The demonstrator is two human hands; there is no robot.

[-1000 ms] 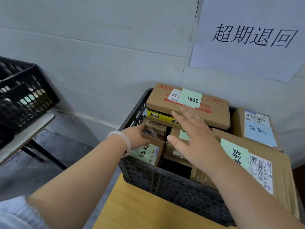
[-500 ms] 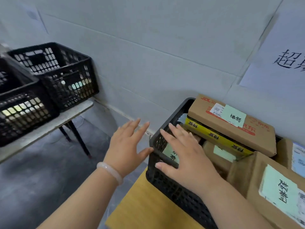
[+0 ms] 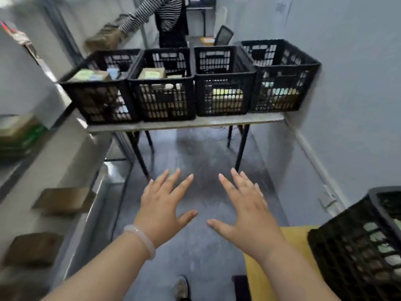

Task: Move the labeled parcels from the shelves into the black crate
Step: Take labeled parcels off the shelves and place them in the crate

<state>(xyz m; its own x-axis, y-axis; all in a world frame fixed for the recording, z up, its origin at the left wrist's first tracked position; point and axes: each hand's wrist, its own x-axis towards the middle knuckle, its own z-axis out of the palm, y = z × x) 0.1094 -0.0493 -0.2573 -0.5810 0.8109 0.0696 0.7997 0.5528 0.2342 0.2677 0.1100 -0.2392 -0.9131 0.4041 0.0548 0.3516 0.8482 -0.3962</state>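
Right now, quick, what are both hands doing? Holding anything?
Left hand: open, fingers spread, holding nothing.
Right hand: open, fingers spread, holding nothing.

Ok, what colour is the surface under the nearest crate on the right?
Yellow: the surface under the nearest crate shows best in the head view.

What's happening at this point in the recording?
Nothing is being held. The left hand and right hand are out in front, fingers spread, above the floor. The black crate sits at the right on a yellow table. Parcels lie on the shelves at the left. Behind four other crates, a person in a striped top reaches to a box.
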